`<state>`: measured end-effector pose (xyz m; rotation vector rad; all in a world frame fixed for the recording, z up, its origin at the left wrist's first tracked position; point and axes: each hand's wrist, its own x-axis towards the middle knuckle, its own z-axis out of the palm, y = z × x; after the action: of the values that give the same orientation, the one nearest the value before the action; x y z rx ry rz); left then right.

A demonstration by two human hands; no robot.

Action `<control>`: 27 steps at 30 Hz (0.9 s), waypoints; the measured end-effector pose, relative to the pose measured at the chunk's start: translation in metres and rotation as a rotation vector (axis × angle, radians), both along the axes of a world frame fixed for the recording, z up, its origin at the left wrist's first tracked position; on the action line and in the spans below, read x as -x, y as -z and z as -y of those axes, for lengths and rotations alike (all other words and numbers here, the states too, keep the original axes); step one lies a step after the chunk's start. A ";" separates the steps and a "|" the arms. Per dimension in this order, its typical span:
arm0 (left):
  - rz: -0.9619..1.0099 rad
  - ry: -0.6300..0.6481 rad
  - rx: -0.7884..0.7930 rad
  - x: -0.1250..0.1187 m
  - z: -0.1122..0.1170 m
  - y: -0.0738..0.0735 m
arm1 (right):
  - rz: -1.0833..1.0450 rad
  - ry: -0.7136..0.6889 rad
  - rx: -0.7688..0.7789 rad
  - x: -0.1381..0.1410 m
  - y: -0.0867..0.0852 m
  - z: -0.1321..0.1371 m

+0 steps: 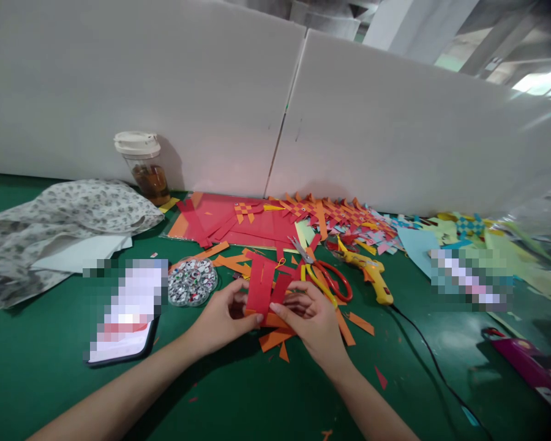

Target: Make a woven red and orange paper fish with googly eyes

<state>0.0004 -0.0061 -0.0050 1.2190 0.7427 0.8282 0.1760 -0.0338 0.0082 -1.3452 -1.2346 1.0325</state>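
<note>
Between my two hands is a piece of red and orange paper strips (259, 288), with red strips standing up and an orange strip across the lower part. My left hand (227, 312) pinches its left side, thumb on the orange strip. On the right side, my right hand (310, 312) grips the strips between thumb and fingers. Behind the right hand lie scissors with red handles (333, 275) and another yellow-handled tool (319, 285), partly hidden. Loose orange paper strips (275, 338) lie beneath the hands. A clear round case of googly eyes (193, 282) sits left of my left hand.
A yellow glue gun (371, 275) with a black cord lies right. Woven paper fish (344, 211) and red sheets (202, 214) line the white partition. A phone (128, 312), a patterned cloth (82, 208) and a lidded cup of tea (147, 171) are left; a purple object (528, 364) is right.
</note>
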 end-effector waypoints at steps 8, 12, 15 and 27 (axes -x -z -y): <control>0.057 0.021 0.009 -0.001 0.001 0.001 | 0.034 0.008 0.031 0.006 -0.006 0.003; 0.059 0.034 0.046 -0.001 -0.001 0.004 | 0.034 0.006 0.046 0.007 -0.005 0.003; 0.047 0.027 0.043 -0.001 -0.002 0.004 | 0.034 0.020 0.051 0.008 -0.004 0.002; -0.137 0.054 -0.064 0.002 0.001 0.002 | -0.004 0.129 0.051 0.003 -0.006 0.001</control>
<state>-0.0012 -0.0074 -0.0067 1.3579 0.7955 0.7334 0.1725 -0.0351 0.0140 -1.4416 -1.1095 0.9811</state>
